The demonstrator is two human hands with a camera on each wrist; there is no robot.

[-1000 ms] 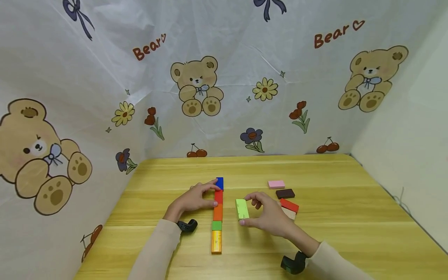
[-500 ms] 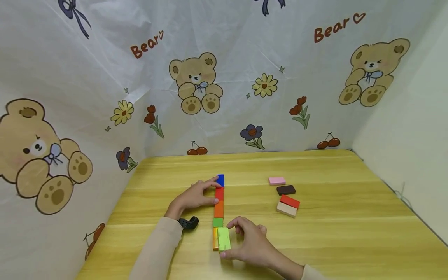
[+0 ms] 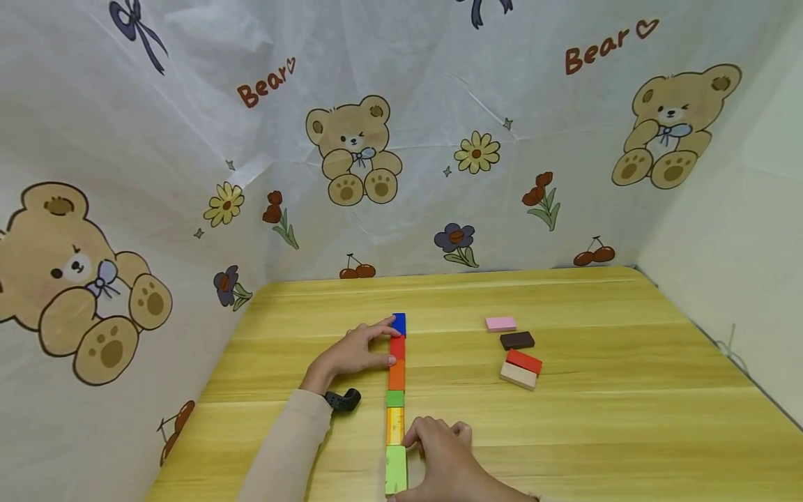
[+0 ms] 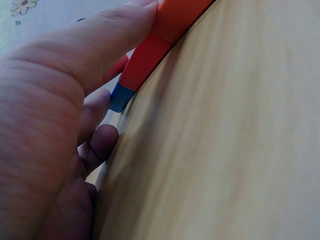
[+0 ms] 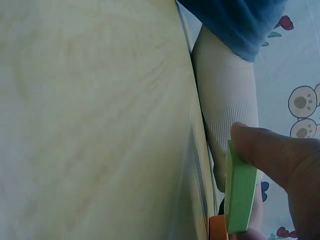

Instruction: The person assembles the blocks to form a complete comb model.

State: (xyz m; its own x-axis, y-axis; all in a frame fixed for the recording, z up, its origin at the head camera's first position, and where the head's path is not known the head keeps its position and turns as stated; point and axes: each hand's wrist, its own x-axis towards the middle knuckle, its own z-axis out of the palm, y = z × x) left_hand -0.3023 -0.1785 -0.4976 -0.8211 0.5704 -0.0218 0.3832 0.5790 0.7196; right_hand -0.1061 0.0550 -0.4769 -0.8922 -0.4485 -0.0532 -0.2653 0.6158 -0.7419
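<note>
Flat wooden blocks form a straight row. From the far end come a blue block (image 3: 399,323), a red block (image 3: 398,348), an orange block (image 3: 396,376), a green block (image 3: 394,399) and a yellow-orange block (image 3: 394,425). At the near end lies a light green block (image 3: 396,469), pinched end to end by my right hand (image 3: 442,457). In the right wrist view its thumb presses the end of the light green block (image 5: 241,192). My left hand (image 3: 354,351) rests beside the far part, fingertips at the blue block and thumb near the red-orange joint.
To the right of the row lie a pink block (image 3: 500,324), a dark brown block (image 3: 517,340), a second red block (image 3: 524,361) and a beige block (image 3: 518,376). The wooden table (image 3: 596,418) meets a bear-print cloth (image 3: 414,209) at the back.
My right hand has carried the light green block left and toward me, from right of the row to its near end. The left hand has stayed at the far blocks.
</note>
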